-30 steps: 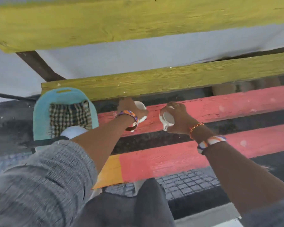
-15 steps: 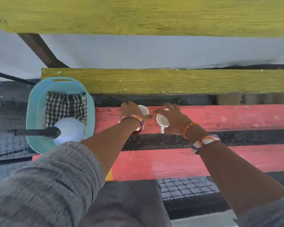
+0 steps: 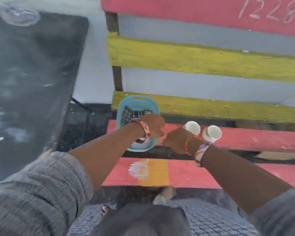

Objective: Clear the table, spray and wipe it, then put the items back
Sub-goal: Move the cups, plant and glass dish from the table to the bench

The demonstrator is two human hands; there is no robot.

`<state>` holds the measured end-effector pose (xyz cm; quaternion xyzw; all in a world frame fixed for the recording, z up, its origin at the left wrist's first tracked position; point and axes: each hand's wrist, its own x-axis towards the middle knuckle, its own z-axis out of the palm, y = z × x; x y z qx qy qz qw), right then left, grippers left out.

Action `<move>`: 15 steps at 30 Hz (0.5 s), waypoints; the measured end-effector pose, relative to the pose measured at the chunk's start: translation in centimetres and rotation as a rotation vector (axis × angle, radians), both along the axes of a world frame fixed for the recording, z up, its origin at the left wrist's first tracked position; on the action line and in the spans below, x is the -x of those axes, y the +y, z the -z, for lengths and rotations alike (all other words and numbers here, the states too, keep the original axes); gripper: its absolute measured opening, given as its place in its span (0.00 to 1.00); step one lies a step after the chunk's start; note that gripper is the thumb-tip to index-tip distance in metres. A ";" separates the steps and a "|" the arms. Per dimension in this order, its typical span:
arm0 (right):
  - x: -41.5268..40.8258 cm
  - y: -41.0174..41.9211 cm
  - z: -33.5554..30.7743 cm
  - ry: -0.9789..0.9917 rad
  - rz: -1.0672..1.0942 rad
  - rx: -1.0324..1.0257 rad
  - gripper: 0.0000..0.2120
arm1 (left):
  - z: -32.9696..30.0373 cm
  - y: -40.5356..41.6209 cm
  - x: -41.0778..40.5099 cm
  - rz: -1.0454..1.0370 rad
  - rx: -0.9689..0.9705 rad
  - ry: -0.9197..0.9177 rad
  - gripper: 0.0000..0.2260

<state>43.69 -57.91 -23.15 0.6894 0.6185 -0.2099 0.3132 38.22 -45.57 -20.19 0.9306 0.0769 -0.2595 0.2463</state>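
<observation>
Presently — step in hand, as judged: clearing. Items are being parked on a slatted seat so the desk can be sprayed and wiped; spraying does not look begun.

Item 1: two white cups, one (image 3: 192,127) at about 1 o'clock of the view's centre, the other (image 3: 212,133) just beside it toward 2 o'clock. Both stand on the rear pink slat (image 3: 255,138), mouths up, apart from each other by a narrow gap.

Item 2: turquoise basket (image 3: 138,103) at 12 o'clock, at the slat's left end, holding a checked cloth (image 3: 128,114); anything deeper inside is hidden by the arm.

Left hand (image 3: 154,127): over the basket's right rim, fingers curled; whether they hold anything cannot be told through the blur.

Right hand (image 3: 174,138): just left of the nearer cup, knuckles up, fingers out of sight — grasp not discernible. Beaded bands on both wrists.

Next move, as judged: take the spray and cloth back to the desk; the basket sits near the slat's edge, so lifting calls for a level pull.

Surface and room: the desk (image 3: 32,68) — a dark, wet-looking top at 10 o'clock, a clear dish (image 3: 18,15) at its far end. Front pink slat (image 3: 191,174) with an orange patch; yellow back slats (image 3: 203,58); a red board (image 3: 194,11) chalked "1228"; paved floor (image 3: 208,218) at 6 o'clock.
</observation>
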 end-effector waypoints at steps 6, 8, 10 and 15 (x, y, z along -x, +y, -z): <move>5.7 9.8 -5.3 -0.076 -0.048 -0.005 0.08 | -2.6 9.6 7.1 -0.143 -0.144 -0.058 0.13; 6.7 12.9 -7.5 -0.125 -0.059 -0.032 0.03 | -5.8 12.0 9.7 -0.140 -0.134 -0.157 0.15; 7.8 15.5 -9.6 -0.166 -0.055 -0.074 0.08 | -9.3 13.9 12.1 -0.191 -0.108 -0.256 0.16; 10.4 21.4 -12.9 -0.186 -0.001 -0.247 0.12 | -11.6 19.6 15.9 -0.338 -0.145 -0.310 0.15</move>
